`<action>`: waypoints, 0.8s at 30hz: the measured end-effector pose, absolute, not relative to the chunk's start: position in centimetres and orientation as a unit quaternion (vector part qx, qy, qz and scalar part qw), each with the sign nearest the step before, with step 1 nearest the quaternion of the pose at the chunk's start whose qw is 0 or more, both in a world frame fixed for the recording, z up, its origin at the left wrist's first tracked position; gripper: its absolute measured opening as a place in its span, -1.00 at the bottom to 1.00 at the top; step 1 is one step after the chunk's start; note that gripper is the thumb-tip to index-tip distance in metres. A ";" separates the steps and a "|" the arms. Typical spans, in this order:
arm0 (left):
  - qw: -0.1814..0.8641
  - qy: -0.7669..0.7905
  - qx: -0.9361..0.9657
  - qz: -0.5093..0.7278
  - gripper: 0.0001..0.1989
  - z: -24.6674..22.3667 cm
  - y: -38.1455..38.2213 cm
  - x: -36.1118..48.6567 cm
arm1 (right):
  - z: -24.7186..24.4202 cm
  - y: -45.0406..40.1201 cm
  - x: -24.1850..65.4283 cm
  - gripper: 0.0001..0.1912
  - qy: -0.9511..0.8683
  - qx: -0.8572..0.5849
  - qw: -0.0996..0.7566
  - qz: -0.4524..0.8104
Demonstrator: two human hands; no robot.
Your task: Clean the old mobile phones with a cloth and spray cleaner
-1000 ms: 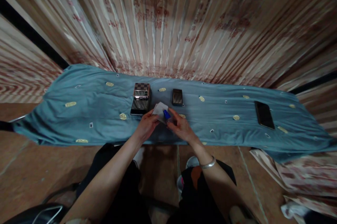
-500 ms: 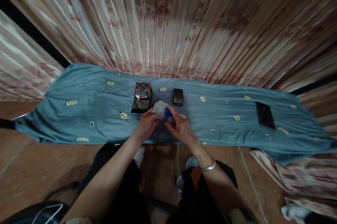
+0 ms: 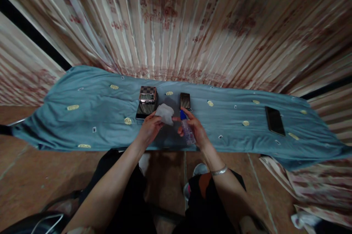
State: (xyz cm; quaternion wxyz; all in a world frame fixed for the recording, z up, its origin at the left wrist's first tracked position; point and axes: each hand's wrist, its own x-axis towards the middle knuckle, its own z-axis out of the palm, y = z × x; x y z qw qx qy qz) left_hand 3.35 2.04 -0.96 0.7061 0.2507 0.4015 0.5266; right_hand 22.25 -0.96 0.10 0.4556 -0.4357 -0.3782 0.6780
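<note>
My left hand is closed on a crumpled white wipe, which it holds up above the cloth. In my right hand is a small clear spray bottle with a blue top, tilted so the top points up and left. The bottle's top is a short way right of the wipe. Just beyond my left hand lies a folded phone with a checkered cover, resting on a dark glossy device. Behind my right fingertips is a small dark folded device.
A blue-green cloth with yellow patterns covers the long table. Toward the right end lies a black phone. A pleated, flowered curtain hangs along the far edge. My legs are under the near edge.
My hands have drawn apart slightly. The bottle has moved right and down, away from the wipe, and more of its clear body shows. The wipe appears more spread out.
</note>
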 end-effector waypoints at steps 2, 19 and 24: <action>0.707 0.400 0.237 0.533 -0.79 -1.0 2.2 3.1 | 0.7 -0.8 22.6 -0.11 -0.357 -0.412 0.455 0.704; 0.702 0.424 0.328 0.468 -0.71 -1.5 0.9 4.8 | -2.9 -1.2 21.2 -0.42 -0.742 -0.516 0.321 0.283; 0.710 0.409 0.333 0.467 -0.72 -1.5 0.8 4.9 | -2.6 -1.1 21.3 -0.46 -0.746 -0.518 0.324 0.264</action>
